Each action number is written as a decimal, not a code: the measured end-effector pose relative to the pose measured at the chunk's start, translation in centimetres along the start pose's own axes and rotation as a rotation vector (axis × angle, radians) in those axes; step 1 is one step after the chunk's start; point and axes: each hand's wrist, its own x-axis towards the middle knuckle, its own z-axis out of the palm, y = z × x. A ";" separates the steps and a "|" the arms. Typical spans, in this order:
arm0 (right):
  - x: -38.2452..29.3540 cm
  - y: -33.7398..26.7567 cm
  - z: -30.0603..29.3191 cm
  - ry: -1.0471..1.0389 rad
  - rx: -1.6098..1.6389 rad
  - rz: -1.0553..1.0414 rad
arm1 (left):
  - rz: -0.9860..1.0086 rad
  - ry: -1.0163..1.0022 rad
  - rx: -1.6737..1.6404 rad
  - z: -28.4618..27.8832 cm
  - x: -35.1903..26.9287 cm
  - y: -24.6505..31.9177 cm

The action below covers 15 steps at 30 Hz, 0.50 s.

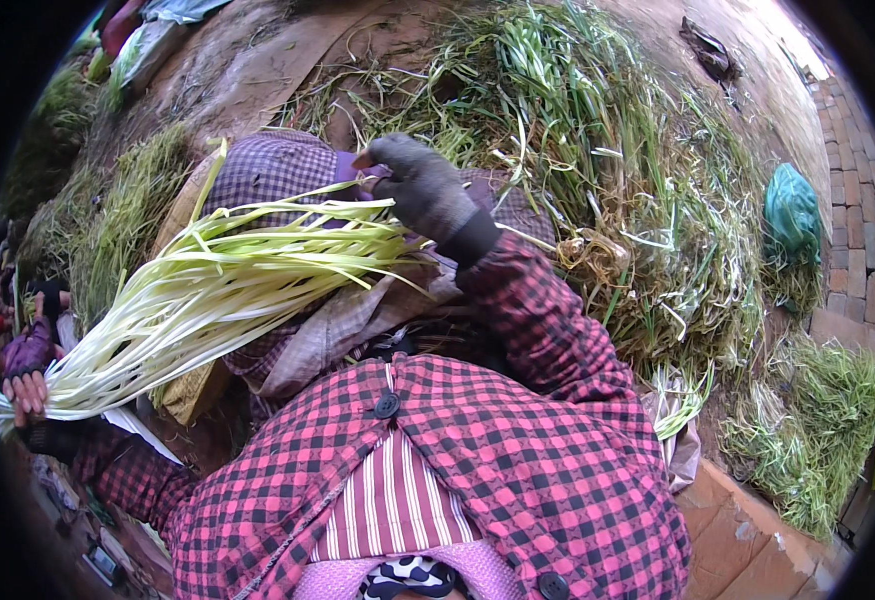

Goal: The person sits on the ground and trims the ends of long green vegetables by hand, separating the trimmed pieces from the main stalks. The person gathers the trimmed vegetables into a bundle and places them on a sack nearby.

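A long bunch of pale yellow-green leaf stalks (235, 262), which look like blanched chives, stretches across my lap. My left hand (26, 394), at the far left, is closed around its white end. At the loose yellow-green leaf tips is my right hand (422, 184), in a dark grey glove with bare fingertips. Its fingers are bent next to a stray leaf, and whether they pinch it cannot be made out. Beneath the bunch lie my checked trouser knee (269, 165) and a greyish cloth (340, 322).
A large heap of green leaves and dry trimmings (617, 187) lies to the right. More leaves (122, 217) are piled at left. A teal plastic bag (791, 214) and another leaf pile (812, 427) stand near the brick paving (857, 187). At the left edge appears another person's purple sleeve (29, 346).
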 end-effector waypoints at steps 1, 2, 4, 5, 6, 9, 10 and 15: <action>0.4 0.3 0.7 -0.060 -0.065 -0.031 | -0.001 0.004 0.003 0.1 -0.1 0.1; 0.7 0.6 1.2 -0.128 -0.165 -0.015 | -0.002 0.005 0.005 0.1 -0.2 0.3; 0.8 1.0 1.6 -0.142 0.157 0.112 | -0.004 0.009 0.009 0.0 -0.4 0.5; 0.5 1.1 1.5 -0.189 0.272 0.264 | -0.011 0.015 0.010 -0.1 -0.4 0.5; 0.4 1.2 1.2 -0.123 0.363 0.309 | -0.015 0.020 0.008 -0.2 -0.5 0.3; -0.2 1.6 0.0 -0.113 0.513 0.340 | -0.028 0.025 0.003 -0.7 -0.2 -0.4; -0.3 1.8 -0.4 -0.148 0.635 0.410 | -0.032 0.026 0.002 -0.8 -0.2 -0.7; -1.1 2.6 -2.1 0.030 0.827 0.536 | -0.046 0.028 -0.006 -1.0 -0.4 -1.5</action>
